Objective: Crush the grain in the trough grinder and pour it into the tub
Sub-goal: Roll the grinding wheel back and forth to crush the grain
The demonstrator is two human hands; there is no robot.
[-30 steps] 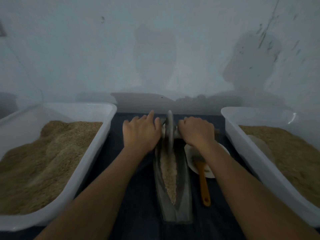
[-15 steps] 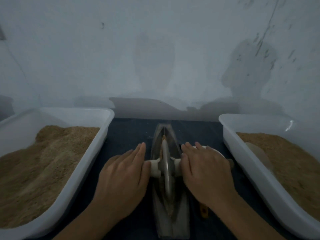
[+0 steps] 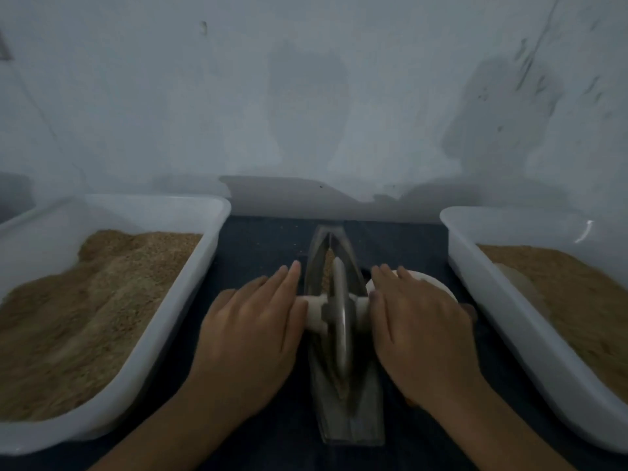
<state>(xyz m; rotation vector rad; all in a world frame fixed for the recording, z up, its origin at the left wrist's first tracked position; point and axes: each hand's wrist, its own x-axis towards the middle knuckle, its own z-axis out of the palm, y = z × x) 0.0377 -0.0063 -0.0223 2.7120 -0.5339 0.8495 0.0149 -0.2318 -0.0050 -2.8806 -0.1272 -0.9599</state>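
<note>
A narrow metal trough grinder (image 3: 353,426) lies lengthwise on the dark cloth between two tubs. Its metal wheel (image 3: 341,321) stands in the trough about midway, on a pale axle (image 3: 314,312) sticking out both sides. My left hand (image 3: 253,329) presses flat on the left axle end, fingers straight. On the right axle end my right hand (image 3: 418,329) presses the same way. Some grain (image 3: 327,266) shows in the trough beyond the wheel. The left tub (image 3: 190,294) and the right tub (image 3: 475,283) each hold brown grain.
A white dish (image 3: 431,282) sits partly hidden under my right hand, beside the trough. A pale scoop (image 3: 516,283) lies in the right tub. A grey wall stands close behind. Dark cloth (image 3: 265,243) covers the table between the tubs.
Both hands rolled the wheel from the trough's far end toward me to its middle. In the last half second it has stayed about midway.
</note>
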